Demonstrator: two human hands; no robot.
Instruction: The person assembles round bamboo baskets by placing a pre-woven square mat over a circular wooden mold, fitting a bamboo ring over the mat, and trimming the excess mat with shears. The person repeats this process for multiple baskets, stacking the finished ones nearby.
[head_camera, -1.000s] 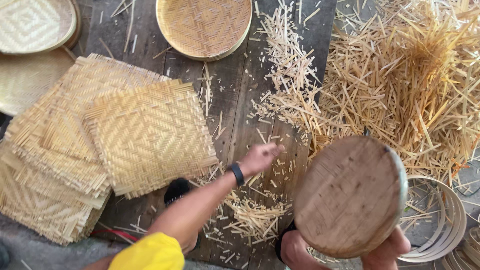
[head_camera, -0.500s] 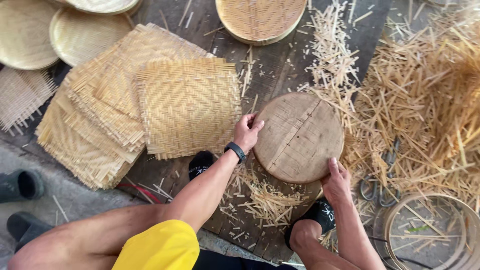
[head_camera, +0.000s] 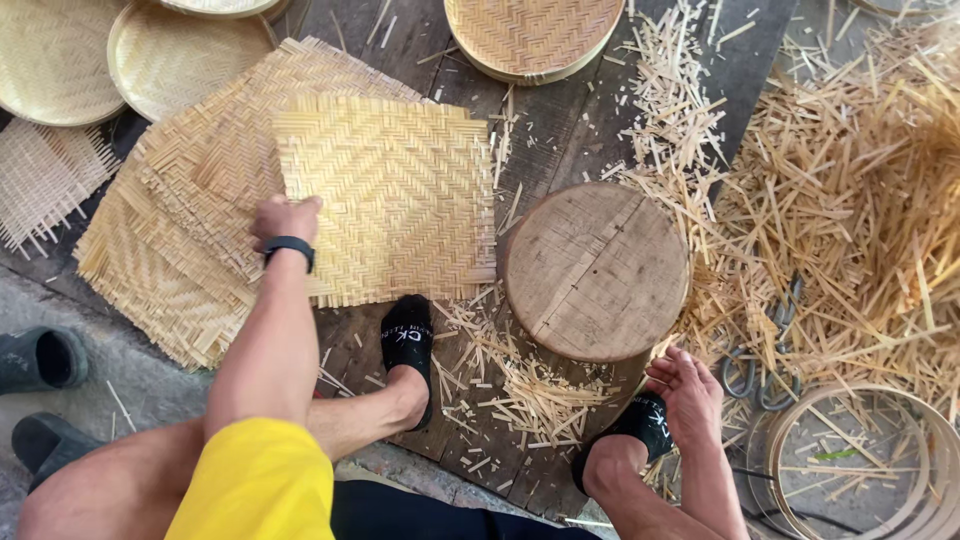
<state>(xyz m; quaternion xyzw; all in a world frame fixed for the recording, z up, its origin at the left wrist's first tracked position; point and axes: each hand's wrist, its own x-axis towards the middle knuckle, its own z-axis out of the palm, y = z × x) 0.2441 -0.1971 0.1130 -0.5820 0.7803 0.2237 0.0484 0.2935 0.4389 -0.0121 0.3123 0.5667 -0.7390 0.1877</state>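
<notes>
At the far left a pair of dark rubber shoes (head_camera: 40, 358) sits on the grey ground, with round shallow woven bamboo trays (head_camera: 55, 60) above them. My left hand (head_camera: 285, 218), a black band on its wrist, rests on the left edge of the top square mat of pale woven bamboo strips (head_camera: 395, 195); the fingers curl down onto the weave, though I cannot tell whether they grip under the edge. That mat lies flat on a fanned stack of similar woven squares (head_camera: 170, 250) on the dark wooden planks (head_camera: 560, 130). Just right of the mat, touching its lower right corner, lies a thick round wooden block (head_camera: 597, 270), flat side up. Bamboo offcuts (head_camera: 520, 385) litter the boards below it. My right hand (head_camera: 685, 395) hovers open near the block's lower right edge, fingers spread, holding nothing. Further right, metal scissors (head_camera: 765, 365) lie among a heap of loose bamboo slivers (head_camera: 850, 200), beside a round bamboo hoop (head_camera: 860, 460).
</notes>
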